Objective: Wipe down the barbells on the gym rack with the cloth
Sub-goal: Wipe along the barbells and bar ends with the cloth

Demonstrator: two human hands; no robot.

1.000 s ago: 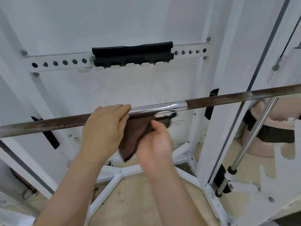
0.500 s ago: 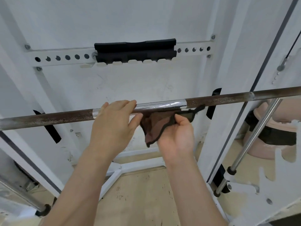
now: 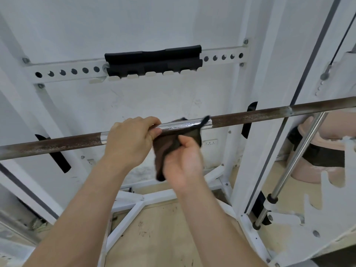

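Observation:
A long barbell [image 3: 250,117] crosses the view, rusty brown on both sides with a shiny chrome middle section. My left hand [image 3: 131,139] is curled over the bar at the left end of the chrome part, its fingertips pinching the top edge of a dark brown cloth [image 3: 165,145]. The cloth hangs from the bar's underside, one corner sticking up over the bar at the right end of the chrome. My right hand [image 3: 183,160] grips the cloth from below and in front, just under the bar.
A white rack frame surrounds the bar, with a perforated crossbar and a black pad [image 3: 154,60] above. A white upright [image 3: 256,151] and a slanted chrome guide rod [image 3: 296,157] stand to the right. White floor braces [image 3: 134,207] lie below on a wooden floor.
My right hand has moved left and closer under the bar, bunching the cloth. The cloth's corner now pokes over the bar. My left hand keeps its grip.

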